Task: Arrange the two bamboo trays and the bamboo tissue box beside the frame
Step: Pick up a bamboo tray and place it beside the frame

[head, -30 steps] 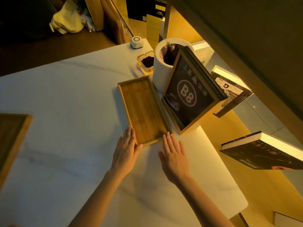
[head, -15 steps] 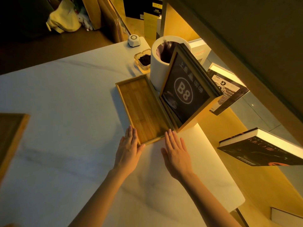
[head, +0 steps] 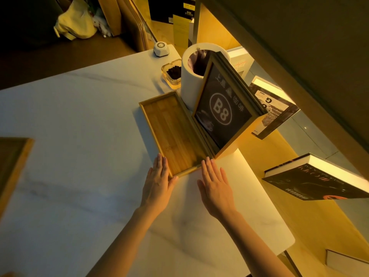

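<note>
Bamboo tray (head: pixel 173 132) lies flush along the frame (head: pixel 223 114), its long side squared against the base. Left hand (head: pixel 157 182) and right hand (head: pixel 216 188) rest flat and open at its near end, apparently nudging it straight; a second tray (head: pixel 12 166) waits far left.

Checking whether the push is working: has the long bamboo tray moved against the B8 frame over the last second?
Yes. The long bamboo tray has slid right, closing its gap to the B8 frame; its edge now sits against the frame's base.

You have two bamboo trays (head: pixel 173 132) (head: pixel 12 166), one frame (head: pixel 223 114), one white cylinder bin (head: pixel 191 84), one ashtray (head: pixel 172 72), two hands (head: pixel 157 184) (head: pixel 216 188).
</note>
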Demonstrator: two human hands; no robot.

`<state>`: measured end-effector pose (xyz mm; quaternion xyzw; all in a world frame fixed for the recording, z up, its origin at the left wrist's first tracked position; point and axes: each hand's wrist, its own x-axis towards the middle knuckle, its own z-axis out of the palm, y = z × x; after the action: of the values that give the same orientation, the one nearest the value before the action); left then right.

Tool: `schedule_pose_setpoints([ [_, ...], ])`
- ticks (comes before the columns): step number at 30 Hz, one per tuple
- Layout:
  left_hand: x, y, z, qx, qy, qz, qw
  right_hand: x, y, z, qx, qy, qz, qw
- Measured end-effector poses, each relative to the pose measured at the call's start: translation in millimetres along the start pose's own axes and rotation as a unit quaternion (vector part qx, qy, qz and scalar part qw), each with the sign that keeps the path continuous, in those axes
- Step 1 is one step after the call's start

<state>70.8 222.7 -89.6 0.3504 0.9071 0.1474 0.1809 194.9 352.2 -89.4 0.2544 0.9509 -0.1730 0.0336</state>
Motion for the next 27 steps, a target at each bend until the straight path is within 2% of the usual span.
schedule_pose_setpoints([
  [10,-1,2,-8,0.000,-0.020,-0.001,1.000,1,-4,-1,-0.006,-0.001,0.008,1.000],
  [15,-3,-1,-32,-0.060,-0.023,0.003,0.998,11,-21,-23,-0.030,-0.002,0.026,0.999],
  [19,-17,-4,-57,-0.080,0.011,-0.019,0.997,12,-51,-49,-0.007,0.022,-0.033,0.999],
  [22,-36,-15,-76,-0.084,0.036,-0.013,0.996,11,-83,-61,-0.006,-0.009,-0.088,0.996],
  [25,-59,-34,-100,-0.065,0.063,-0.002,0.996,15,-121,-72,0.003,-0.061,-0.057,0.996],
  [27,-76,-50,-117,-0.065,0.078,-0.007,0.995,13,-149,-77,-0.009,-0.074,-0.078,0.994],
])
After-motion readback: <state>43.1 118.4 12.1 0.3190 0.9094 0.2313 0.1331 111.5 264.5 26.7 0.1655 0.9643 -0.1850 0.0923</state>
